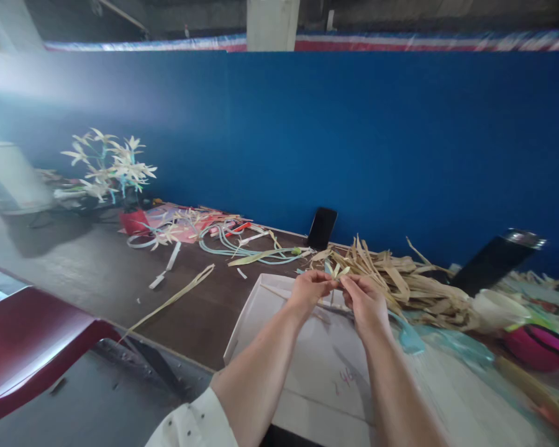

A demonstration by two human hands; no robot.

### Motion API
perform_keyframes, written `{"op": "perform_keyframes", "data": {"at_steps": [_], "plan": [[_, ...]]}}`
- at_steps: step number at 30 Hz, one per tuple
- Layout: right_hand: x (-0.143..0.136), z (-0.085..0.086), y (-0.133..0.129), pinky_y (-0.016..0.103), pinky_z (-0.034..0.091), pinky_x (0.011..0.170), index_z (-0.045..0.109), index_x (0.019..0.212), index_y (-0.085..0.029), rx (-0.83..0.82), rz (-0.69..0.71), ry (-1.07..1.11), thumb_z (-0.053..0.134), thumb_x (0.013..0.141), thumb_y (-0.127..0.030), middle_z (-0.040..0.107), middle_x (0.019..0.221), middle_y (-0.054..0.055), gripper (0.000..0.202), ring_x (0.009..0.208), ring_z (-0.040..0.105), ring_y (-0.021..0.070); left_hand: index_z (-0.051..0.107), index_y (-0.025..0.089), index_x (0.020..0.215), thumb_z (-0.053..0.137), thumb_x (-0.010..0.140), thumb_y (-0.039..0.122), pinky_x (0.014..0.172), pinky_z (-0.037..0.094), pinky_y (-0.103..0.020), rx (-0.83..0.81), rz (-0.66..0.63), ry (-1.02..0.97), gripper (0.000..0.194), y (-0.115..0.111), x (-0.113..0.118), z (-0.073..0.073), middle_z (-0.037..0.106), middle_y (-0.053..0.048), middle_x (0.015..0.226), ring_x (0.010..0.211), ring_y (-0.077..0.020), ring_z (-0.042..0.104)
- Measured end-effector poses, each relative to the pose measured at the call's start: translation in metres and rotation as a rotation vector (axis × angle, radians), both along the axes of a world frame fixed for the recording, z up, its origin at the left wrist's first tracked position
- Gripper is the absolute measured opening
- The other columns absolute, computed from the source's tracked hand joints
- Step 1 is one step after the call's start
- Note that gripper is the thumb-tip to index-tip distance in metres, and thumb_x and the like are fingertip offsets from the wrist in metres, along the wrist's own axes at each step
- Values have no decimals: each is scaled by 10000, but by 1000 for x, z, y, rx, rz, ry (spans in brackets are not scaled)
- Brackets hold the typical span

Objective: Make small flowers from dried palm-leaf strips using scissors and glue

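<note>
Between my two hands is a small flower of pale, pointed leaf strips (336, 270), raised over a white box lid (302, 366). My left hand (313, 288) pinches its base from the left with thumb and forefinger. From the right, my right hand (364, 299) pinches the same flower, its fingers curled. The fingertips of both hands nearly meet and hide the lower part of the flower. On the lid beneath my hands lie a few thin sticks, partly covered by my fingers.
Dried husk strips (400, 279) are heaped right of my hands, near a black bottle (496, 261) and a white cup (498, 310). A phone (322, 228) leans on the blue partition (377, 143). Finished white flowers (116, 161) stand in a red pot (134, 221). A red chair (32, 347) is at left.
</note>
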State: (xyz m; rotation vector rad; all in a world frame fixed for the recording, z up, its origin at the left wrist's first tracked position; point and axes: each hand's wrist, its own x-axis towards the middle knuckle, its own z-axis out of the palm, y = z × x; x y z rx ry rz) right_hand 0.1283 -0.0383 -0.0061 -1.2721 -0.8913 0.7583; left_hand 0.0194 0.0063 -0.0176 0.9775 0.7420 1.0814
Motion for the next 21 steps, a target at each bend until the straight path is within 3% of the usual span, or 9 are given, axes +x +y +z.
{"op": "perform_keyframes", "data": {"at_steps": [11,14,18,21], "plan": [[1,-6,3,173,228,367,618,772,-140,16,48,22,688,640,-460,454,485,-45,353,407,334,53,585,124,667,785,456,339,547,365,-211,0,20,21,363,1,1,-2,543,23,570,510,-55,460],[1,-4,4,162,248,359,611,880,-148,37,-28,57,686,637,-461,478,560,-43,403,424,371,54,584,122,653,787,452,325,533,354,-210,-11,39,0,350,3,1,-5,529,31,547,486,-48,440],[-1,17,-2,160,296,361,553,1023,-186,127,-286,135,687,639,-403,515,671,-41,461,462,436,66,601,122,666,782,477,321,547,365,-207,8,41,-30,328,5,0,-8,551,20,580,516,-55,468],[-1,42,-23,164,295,358,565,989,-188,185,-264,93,672,650,-387,534,677,-30,407,470,463,76,596,117,641,781,487,315,537,360,-202,15,45,-45,312,4,0,-7,549,17,572,507,-50,463]]}}
